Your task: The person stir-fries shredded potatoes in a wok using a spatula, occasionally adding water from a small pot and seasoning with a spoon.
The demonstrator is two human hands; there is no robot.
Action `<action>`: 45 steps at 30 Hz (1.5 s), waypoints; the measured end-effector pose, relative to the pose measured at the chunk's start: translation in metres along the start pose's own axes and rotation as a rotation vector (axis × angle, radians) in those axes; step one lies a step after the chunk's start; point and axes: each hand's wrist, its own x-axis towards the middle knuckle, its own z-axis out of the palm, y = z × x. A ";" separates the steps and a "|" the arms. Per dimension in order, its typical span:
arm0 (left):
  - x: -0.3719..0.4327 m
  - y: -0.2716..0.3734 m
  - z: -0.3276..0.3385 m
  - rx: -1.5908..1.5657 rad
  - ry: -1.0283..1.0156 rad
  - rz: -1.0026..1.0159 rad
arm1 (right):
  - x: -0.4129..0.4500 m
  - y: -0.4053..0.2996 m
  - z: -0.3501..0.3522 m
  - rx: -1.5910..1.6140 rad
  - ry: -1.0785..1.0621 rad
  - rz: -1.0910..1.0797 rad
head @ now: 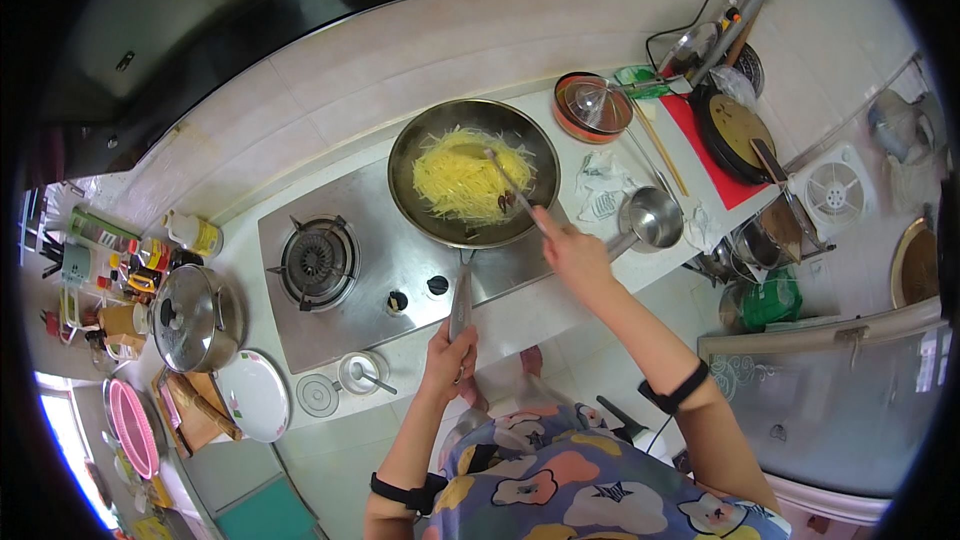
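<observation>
My left hand [450,358] is wrapped around the grey handle [462,300] of a deep frying pan [403,187] on the gas stove's right side. Pale yellow shreds, probably potato [465,176], are heaped in the pan, with a few dark red pieces, perhaps dried chillies [505,201], at the right of the heap. In my right hand [577,255] is the slim handle of a cooking utensil [511,181]. It slants over the pan's right rim, and its far end reaches the shreds. That end blends with the food, so its exact shape is hard to tell.
Left of the pan is a bare burner [313,258]. A lidded pot [196,319], a white plate [253,396] and a small jar with a spoon [363,373] stand farther left. A steel saucepan [651,217] lies near my right forearm; behind it are a strainer on bowls [594,106] and chopsticks [660,146].
</observation>
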 end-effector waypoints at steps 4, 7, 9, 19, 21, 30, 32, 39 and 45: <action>-0.002 0.004 0.003 0.014 0.041 0.004 | -0.009 -0.002 0.020 -0.066 -0.076 -0.173; -0.004 0.003 0.002 -0.005 0.038 -0.010 | -0.015 0.014 0.007 -0.109 -0.215 -0.156; -0.002 0.002 0.000 0.005 0.028 -0.002 | -0.002 0.025 0.012 -0.108 -0.177 -0.104; -0.004 0.002 0.001 0.019 0.040 0.018 | -0.036 0.043 -0.038 -0.059 -0.175 -0.234; -0.003 0.002 0.003 0.002 0.044 0.009 | -0.047 0.051 -0.042 0.118 -0.147 -0.229; -0.008 0.004 0.004 0.007 0.066 0.003 | -0.003 0.046 -0.008 0.068 -0.006 -0.043; -0.008 0.003 0.004 -0.003 0.064 0.004 | -0.004 0.044 0.007 0.089 -0.016 -0.002; -0.008 0.007 0.006 0.038 0.073 -0.025 | -0.044 0.013 -0.010 0.207 -0.073 -0.149; -0.006 0.007 0.010 0.036 0.057 -0.018 | -0.040 0.025 0.001 0.197 -0.088 -0.142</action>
